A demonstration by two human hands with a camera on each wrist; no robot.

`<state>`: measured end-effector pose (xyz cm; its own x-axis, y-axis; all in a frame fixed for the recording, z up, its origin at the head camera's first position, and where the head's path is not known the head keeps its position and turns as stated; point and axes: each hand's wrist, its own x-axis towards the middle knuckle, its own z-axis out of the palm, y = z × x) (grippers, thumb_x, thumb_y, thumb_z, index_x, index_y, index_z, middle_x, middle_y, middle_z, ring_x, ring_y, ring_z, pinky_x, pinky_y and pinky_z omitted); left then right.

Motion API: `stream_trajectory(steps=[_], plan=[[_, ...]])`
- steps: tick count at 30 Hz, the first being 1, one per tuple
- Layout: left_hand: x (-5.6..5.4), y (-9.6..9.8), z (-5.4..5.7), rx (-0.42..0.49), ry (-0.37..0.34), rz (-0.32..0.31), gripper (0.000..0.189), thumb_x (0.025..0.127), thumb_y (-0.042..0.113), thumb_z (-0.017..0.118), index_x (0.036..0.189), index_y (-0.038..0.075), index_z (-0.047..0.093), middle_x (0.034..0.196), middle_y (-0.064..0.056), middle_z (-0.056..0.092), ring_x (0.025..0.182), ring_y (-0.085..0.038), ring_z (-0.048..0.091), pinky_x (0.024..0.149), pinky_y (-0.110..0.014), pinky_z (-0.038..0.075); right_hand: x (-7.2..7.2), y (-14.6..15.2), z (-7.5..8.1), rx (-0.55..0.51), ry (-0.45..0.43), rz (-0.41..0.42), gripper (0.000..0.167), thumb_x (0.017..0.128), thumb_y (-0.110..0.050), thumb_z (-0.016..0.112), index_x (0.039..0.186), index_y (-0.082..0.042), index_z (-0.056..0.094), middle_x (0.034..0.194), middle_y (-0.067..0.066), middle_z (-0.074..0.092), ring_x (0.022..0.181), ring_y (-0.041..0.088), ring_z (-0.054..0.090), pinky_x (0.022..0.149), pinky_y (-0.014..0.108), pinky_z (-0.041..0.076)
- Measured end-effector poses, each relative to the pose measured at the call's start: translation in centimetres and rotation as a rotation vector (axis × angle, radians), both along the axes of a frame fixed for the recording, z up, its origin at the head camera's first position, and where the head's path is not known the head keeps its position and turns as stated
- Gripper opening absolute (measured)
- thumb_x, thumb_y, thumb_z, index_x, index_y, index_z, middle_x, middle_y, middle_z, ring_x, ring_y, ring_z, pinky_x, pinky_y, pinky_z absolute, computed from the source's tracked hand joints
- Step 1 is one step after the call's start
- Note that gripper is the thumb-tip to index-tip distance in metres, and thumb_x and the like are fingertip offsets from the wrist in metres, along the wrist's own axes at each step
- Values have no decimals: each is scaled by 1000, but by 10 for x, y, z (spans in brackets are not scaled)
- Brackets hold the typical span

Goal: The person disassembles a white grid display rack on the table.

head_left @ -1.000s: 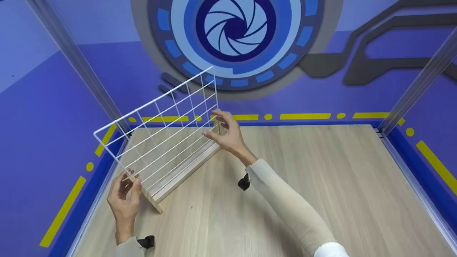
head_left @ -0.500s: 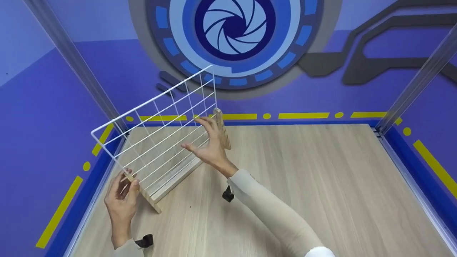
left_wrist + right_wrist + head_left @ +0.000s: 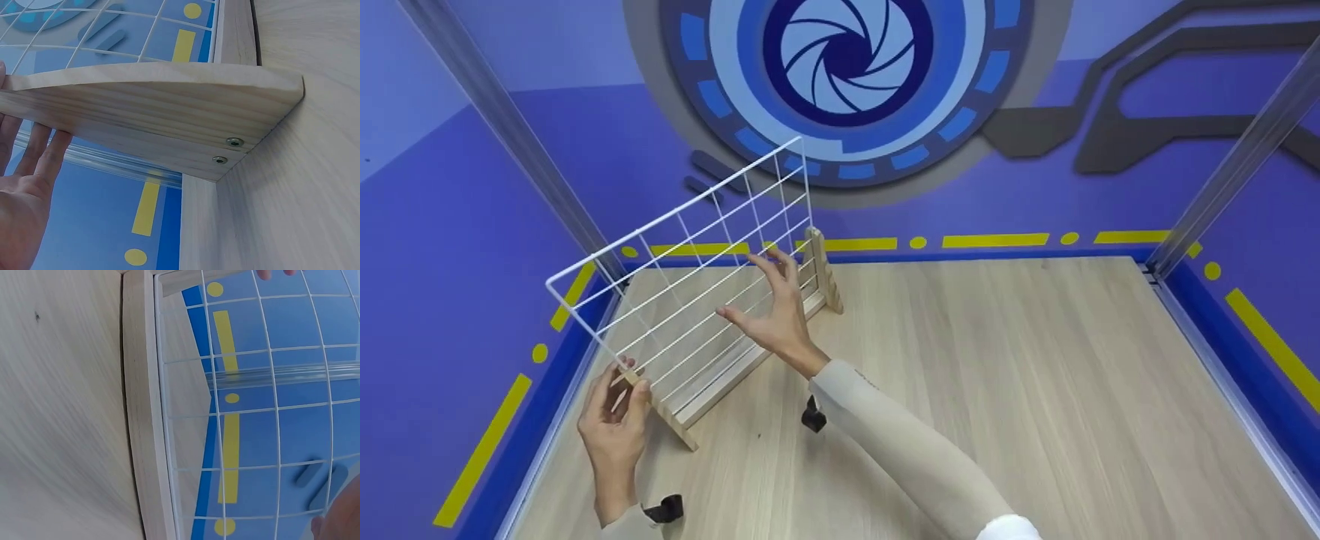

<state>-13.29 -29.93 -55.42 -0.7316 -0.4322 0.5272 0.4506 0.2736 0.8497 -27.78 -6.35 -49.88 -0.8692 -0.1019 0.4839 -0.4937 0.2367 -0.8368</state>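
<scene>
A white wire grid panel (image 3: 675,211) stands upright in a wooden frame on the table. The frame has a long bottom rail (image 3: 727,388), a near side piece (image 3: 679,431) and a far side piece (image 3: 826,274). My left hand (image 3: 613,435) pinches the upper end of the near side piece between thumb and fingers. Two screw heads (image 3: 234,142) show in that piece in the left wrist view. My right hand (image 3: 772,315) is in front of the grid, thumb and fingers spread apart, holding nothing. In the right wrist view the bottom rail runs along the grid's lower edge.
The wood-grain table (image 3: 997,375) extends to the right of the frame. Blue printed walls (image 3: 922,202) close it in at the back and both sides. Metal posts (image 3: 1222,157) stand at the back corners.
My right hand has left the far side piece and moved left and toward me along the grid. The left hand keeps its grip, and the frame stays in place.
</scene>
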Motion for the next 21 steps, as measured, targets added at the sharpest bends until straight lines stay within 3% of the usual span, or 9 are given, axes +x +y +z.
stream_trajectory(steps=[7, 16, 21], plan=[[-4, 0, -1, 37, 24, -13, 52, 92, -23, 66, 142, -15, 58, 131, -17, 68, 117, -13, 72, 98, -19, 60, -1, -12, -3, 13, 9, -39, 80, 77, -36, 96, 148, -21, 62, 166, 9, 32, 155, 33, 38, 126, 45, 42], [-5, 1, -2, 37, 75, -28, 51, 92, -22, 67, 142, -16, 58, 129, -13, 69, 117, -14, 72, 100, -20, 60, -4, -25, -12, 26, 64, -124, 76, 76, -29, 98, 144, -20, 66, 164, 16, 34, 153, 36, 39, 125, 52, 44], [-5, 2, -3, 45, 89, -18, 52, 89, -25, 67, 140, -17, 58, 128, -17, 70, 115, -14, 74, 99, -20, 60, -8, -28, -16, 5, 112, -143, 69, 78, -31, 97, 139, -19, 68, 160, 15, 37, 147, 33, 43, 123, 45, 46]])
